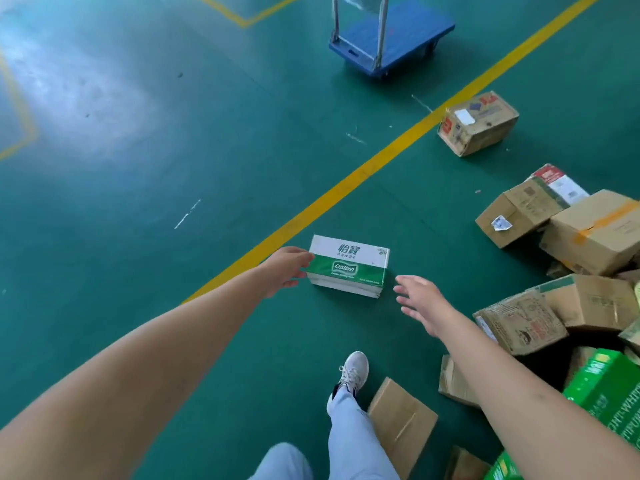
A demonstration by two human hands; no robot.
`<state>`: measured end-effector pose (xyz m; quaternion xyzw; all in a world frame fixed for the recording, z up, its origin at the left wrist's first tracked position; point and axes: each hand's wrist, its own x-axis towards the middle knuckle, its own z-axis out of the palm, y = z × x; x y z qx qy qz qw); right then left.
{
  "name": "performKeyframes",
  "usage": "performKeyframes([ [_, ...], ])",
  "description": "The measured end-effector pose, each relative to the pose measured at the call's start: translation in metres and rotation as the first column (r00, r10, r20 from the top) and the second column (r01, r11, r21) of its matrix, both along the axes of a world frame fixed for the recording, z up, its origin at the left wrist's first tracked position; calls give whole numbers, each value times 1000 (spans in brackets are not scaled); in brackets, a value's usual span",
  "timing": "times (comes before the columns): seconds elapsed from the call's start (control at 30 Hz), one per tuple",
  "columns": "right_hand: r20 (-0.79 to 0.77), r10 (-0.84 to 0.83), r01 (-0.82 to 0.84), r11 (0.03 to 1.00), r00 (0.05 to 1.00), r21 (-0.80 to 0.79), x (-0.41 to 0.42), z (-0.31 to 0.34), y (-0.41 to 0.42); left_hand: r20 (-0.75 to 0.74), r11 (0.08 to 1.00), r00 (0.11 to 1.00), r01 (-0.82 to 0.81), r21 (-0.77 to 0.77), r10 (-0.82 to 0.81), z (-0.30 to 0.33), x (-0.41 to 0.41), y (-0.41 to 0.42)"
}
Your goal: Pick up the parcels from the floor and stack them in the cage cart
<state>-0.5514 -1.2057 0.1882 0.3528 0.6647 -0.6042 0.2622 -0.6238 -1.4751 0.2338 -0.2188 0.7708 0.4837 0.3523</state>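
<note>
The left hand (285, 270) reaches down with its fingers against the left end of a green and white Cestbon carton (348, 266), which lies flat on the green floor (173, 150); whether the fingers curl around that end cannot be told, since the hand hides them. The right hand (420, 303) is spread wide and holds nothing, hovering just to the right of the carton's right end, apart from it. The carton thus lies between the two hands. Just beyond it a yellow floor line (346, 183) runs diagonally. Nearer than the right hand, a white sneaker (353, 372) stands on the floor with a flat brown box (401, 424) beside it. To the right of the right hand lies a heap of cardboard parcels (571, 244), with a green printed box (602, 396) at its near side. Further off, beyond the line, a single brown box (479, 123) sits alone, and past it a blue platform trolley (394, 39).
</note>
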Motion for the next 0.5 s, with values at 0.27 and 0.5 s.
performKeyframes([
  [0.27,146,-3,-1,1000,989,29,-130,-118,23,127,997,991,59,-56,-51,-139,-152,27],
  [0.5,244,-28,12,998,969,63,-198,-264,16,206,992,977,79,-102,-56,-307,-244,22],
])
